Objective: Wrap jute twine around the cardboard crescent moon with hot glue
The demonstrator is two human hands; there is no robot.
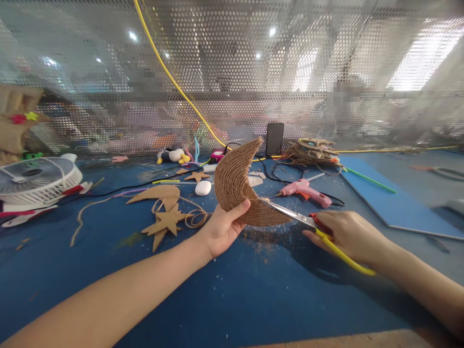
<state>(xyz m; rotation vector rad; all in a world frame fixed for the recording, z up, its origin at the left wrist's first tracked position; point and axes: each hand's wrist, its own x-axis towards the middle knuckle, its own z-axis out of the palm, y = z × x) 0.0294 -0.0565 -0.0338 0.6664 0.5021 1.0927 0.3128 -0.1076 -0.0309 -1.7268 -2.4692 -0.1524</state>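
Observation:
A crescent moon shape covered in brown twine (pixel 234 181) is held up by my left hand (pixel 226 229), its thumb on the front near the inner curve. My right hand (pixel 344 237) grips scissors (pixel 295 215) with red and yellow handles. Their blades point left, and the tips are at the inner edge of the crescent. Whether the tips touch the twine is hard to tell. Left of the crescent, cardboard stars (pixel 168 220) and a cardboard crescent (pixel 159 193) lie with loose twine on the blue table (pixel 217 299).
A pink glue gun (pixel 306 190) lies behind the scissors, with a black cable. Farther back are a dark phone (pixel 274 139) and a twine bundle (pixel 311 152). A white fan (pixel 39 179) is at left, a blue board (pixel 402 198) at right. Perforated metal stands behind.

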